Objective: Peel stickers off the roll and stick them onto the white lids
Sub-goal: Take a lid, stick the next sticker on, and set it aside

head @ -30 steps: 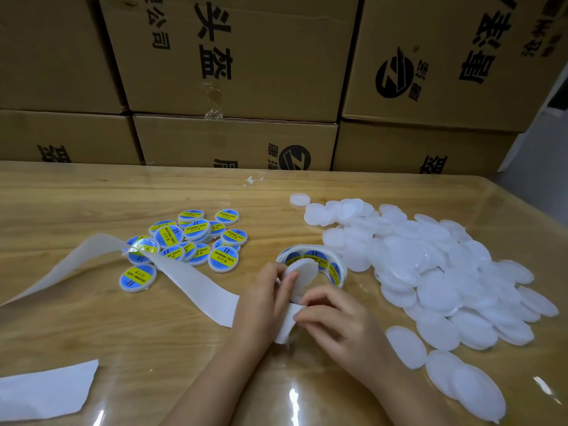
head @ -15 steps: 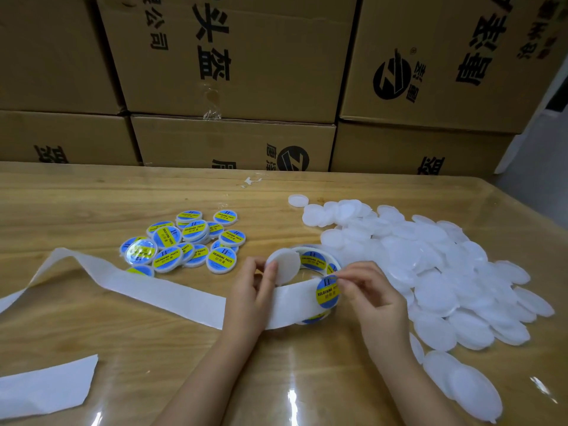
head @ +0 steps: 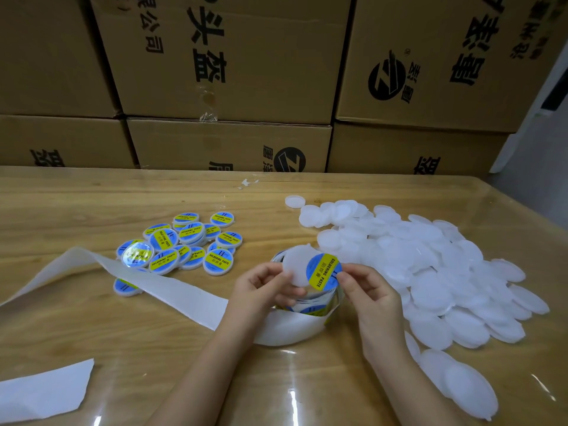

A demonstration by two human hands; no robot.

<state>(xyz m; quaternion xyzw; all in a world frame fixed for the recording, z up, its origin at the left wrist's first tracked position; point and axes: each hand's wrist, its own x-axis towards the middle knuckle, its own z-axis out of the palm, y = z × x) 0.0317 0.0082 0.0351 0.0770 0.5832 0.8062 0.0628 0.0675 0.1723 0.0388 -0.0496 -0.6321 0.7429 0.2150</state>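
lid (head: 294,267) pinched in curled left hand (head: 264,287) just above roll (head: 307,310); sticker (head: 323,271) overlapping its right side, pinched by right hand (head: 368,290). heap of bare lids (head: 430,256) to the right, labelled lids (head: 184,244) and trailing backing strip (head: 153,290) left, boxes (head: 230,56) behind.

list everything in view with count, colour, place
table: one, light wood, foreground
cardboard boxes: several, brown, stacked behind the table
plain lids: large heap, white, table's right
labelled lids: cluster, blue and yellow, left of centre
sticker roll: one, blue and yellow, table centre
backing strip: one, white, trailing left from roll
paper scrap: one, white, near-left corner
held lid: one, white, above the roll
sticker: one, blue and yellow, overlapping held lid
left hand: one, holds the lid
right hand: one, pinches the sticker
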